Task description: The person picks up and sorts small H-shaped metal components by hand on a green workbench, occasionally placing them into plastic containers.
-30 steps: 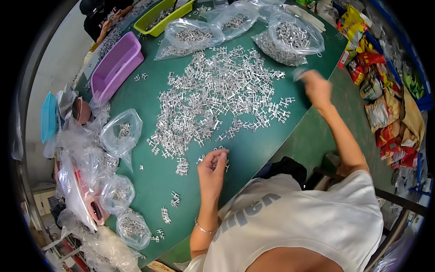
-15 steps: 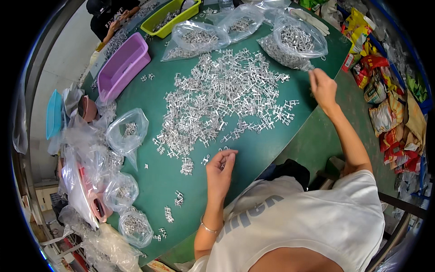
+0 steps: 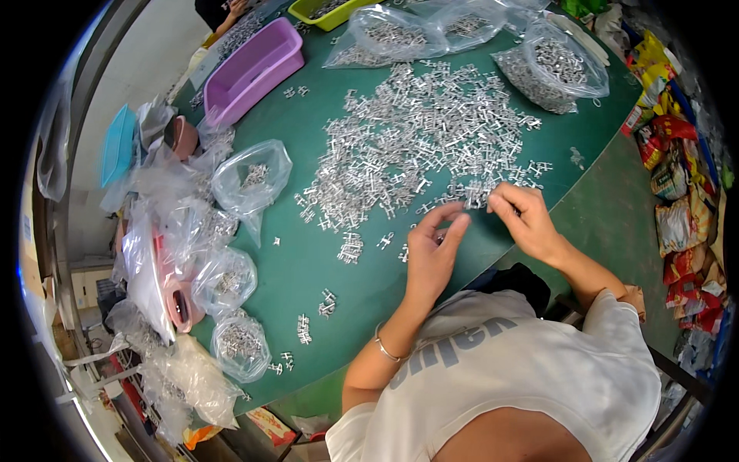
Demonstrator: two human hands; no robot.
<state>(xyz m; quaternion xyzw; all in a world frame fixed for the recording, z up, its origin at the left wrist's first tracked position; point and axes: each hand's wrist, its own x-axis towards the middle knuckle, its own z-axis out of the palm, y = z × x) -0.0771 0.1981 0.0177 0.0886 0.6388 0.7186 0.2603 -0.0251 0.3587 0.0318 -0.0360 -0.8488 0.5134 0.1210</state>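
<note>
Small silver H-shaped metal pieces [image 3: 416, 131] lie in a wide loose pile on the green table [image 3: 369, 308]. My left hand [image 3: 433, 250] is in front of the pile, its fingers curled toward the thumb; a bit of silver metal shows inside the curl. My right hand [image 3: 527, 223] has come beside it, with thumb and forefinger pinched at the pile's near right edge. Whatever sits in that pinch is too small to make out. Between the two hands, a few metal pieces [image 3: 476, 194] show close to the fingertips. A small row of pieces [image 3: 350, 248] lies left of my left hand.
Clear bags of metal pieces [image 3: 550, 69] stand along the far side. A purple tub [image 3: 254, 73] and a yellow-green tub [image 3: 331, 11] are at the far left. More bags [image 3: 239, 346] line the left edge. Colourful packets [image 3: 673, 177] lie beyond the right edge. Another person's hand [image 3: 237, 9] shows far left.
My right hand has come from the far right, near the bag, inward beside my left hand. The left hand stays curled, slightly nearer the pile. The whole view has shifted.
</note>
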